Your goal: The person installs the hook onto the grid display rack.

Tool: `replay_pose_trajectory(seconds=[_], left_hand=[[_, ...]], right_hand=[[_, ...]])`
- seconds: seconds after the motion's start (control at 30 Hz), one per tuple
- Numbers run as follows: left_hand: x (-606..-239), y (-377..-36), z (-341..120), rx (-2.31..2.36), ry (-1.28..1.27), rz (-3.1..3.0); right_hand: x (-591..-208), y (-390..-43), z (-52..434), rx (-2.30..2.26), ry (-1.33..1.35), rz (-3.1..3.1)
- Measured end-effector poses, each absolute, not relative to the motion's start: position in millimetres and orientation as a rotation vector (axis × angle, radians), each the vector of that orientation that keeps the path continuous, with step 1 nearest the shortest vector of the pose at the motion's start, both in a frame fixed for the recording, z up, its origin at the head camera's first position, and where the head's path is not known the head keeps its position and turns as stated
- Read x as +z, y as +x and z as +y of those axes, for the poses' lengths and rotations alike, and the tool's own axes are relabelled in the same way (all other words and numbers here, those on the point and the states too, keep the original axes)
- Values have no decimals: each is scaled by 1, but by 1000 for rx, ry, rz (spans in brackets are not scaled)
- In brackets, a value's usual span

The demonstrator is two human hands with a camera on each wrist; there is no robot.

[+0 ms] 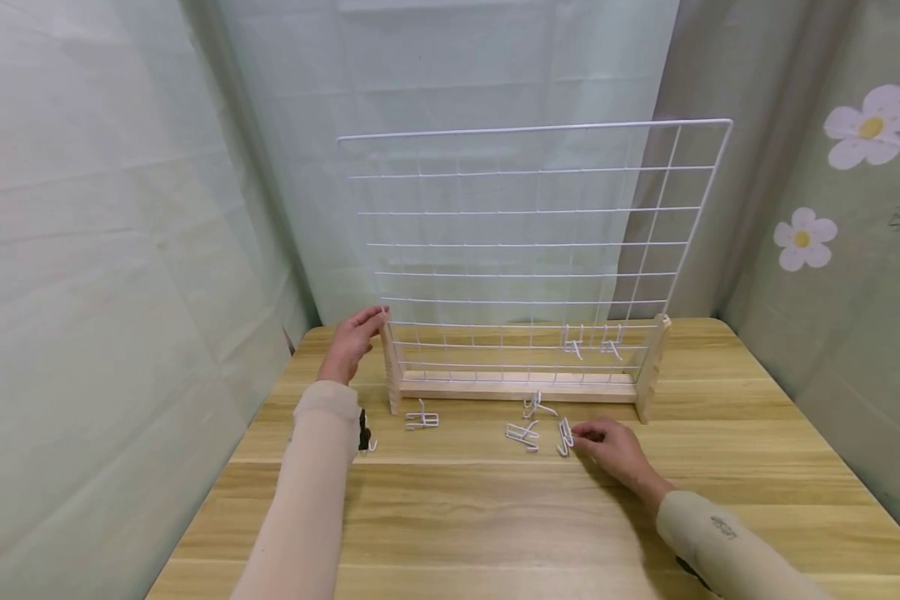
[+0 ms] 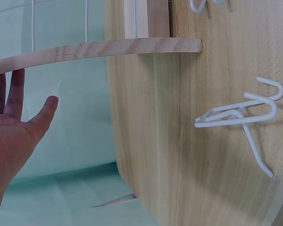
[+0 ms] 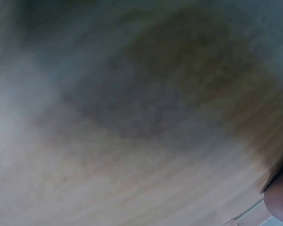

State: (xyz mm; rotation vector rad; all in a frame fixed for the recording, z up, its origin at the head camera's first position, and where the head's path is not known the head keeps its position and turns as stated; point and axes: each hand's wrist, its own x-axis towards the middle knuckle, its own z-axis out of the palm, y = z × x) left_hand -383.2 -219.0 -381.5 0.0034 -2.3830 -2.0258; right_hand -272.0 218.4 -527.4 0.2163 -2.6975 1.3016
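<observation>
White wire hook at lower centre meets the right hand's fingertips, grip not clenched on it; pinching its shank looks best. Left hand, released, steadies the grid rack's wooden post.

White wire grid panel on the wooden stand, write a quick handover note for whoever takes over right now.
Left hand: fingers straight, resting against the left wooden upright of the white wire grid panel.
Right hand: on the wooden table, fingertips touching one white wire hook; whether it grips it cannot be told.
Done: two white wire hooks hang on the panel's lower right rows.
Left: four loose hooks lie on the table in front of the stand: the touched one, two beside it, and one near the left upright.
</observation>
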Motion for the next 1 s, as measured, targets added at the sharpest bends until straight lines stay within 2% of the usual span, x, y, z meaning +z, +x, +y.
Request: replay_pose_trajectory(seconds=[1.0], left_hand=[[-383, -385, -220, -2031, 22, -2394]], right_hand=[[-526, -271, 216, 1209, 308, -2707]])
